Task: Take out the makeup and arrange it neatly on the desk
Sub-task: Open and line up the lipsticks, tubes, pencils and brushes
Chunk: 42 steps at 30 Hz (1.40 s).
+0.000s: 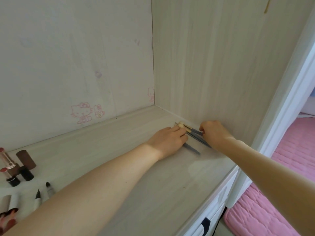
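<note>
Several thin makeup brushes (193, 136) with grey-blue handles and pale tips lie on the pale wooden desk (119, 147), near its back right corner. My left hand (167, 141) rests over the tip ends, fingers curled on one brush whose handle sticks out below the hand. My right hand (214, 133) pinches the handle of another brush close to the side panel. At the far left stand open lipsticks (7, 165) and a brown cap (26, 159). Two dark-tipped pens (43, 193) lie near my left forearm.
The desk sits in an alcove with a back wall (76, 65) bearing pink cartoon stickers and a side panel (221, 57) on the right. White drawers (216, 206) are below the desk edge. A pink quilted bed (265, 210) lies at the right.
</note>
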Each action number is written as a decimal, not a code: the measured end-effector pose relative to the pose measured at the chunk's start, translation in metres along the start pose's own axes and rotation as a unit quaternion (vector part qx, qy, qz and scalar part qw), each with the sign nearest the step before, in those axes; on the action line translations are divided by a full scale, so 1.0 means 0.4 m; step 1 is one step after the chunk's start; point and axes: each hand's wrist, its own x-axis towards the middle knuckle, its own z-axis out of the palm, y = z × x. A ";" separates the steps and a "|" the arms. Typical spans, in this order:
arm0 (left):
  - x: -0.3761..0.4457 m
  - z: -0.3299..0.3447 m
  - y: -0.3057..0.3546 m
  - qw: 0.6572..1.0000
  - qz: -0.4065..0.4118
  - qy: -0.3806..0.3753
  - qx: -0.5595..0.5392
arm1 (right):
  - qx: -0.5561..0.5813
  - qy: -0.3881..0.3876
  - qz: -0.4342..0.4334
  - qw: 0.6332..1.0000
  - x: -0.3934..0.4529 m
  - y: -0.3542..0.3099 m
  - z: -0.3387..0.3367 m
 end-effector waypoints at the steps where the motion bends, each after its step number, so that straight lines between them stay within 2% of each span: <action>1: -0.006 0.008 -0.006 1.000 0.018 0.022 0.014 | -0.001 -0.004 0.002 1.000 0.002 -0.002 0.000; 7: -0.036 -0.012 -0.012 0.997 0.021 0.079 0.007 | 0.017 -0.029 0.006 0.999 0.015 -0.013 -0.011; 13: -0.054 -0.014 -0.033 1.000 0.010 0.008 -0.012 | 0.060 -0.005 0.025 0.998 0.024 -0.030 -0.029; 15: -0.046 -0.011 -0.032 1.000 0.000 0.016 -0.016 | 0.074 -0.017 0.033 0.997 0.030 -0.034 -0.024; 18: -0.025 -0.004 -0.026 0.998 -0.011 0.037 -0.043 | 0.051 -0.033 0.022 0.998 0.040 -0.042 -0.019; 25: -0.006 0.018 -0.027 0.998 0.020 0.021 -0.050 | -0.014 -0.066 0.016 0.998 0.058 -0.049 -0.009; 29: -0.011 0.008 -0.027 0.998 0.039 0.058 -0.003 | -0.031 -0.112 0.021 0.993 0.045 -0.051 -0.022; 32: -0.023 -0.007 -0.026 0.996 0.042 0.072 0.024 | -0.020 -0.120 0.021 0.992 0.035 -0.046 -0.030; 35: -0.033 -0.028 -0.026 0.999 0.021 0.038 0.027 | 0.001 -0.125 0.022 0.992 0.023 -0.043 -0.044; 40: -0.034 -0.070 -0.009 0.996 -0.056 -0.074 0.013 | 0.040 -0.111 0.036 0.992 0.009 -0.050 -0.042; 42: -0.044 -0.076 -0.005 0.994 -0.038 -0.099 0.021 | 0.065 -0.110 0.052 0.990 0.005 -0.055 -0.033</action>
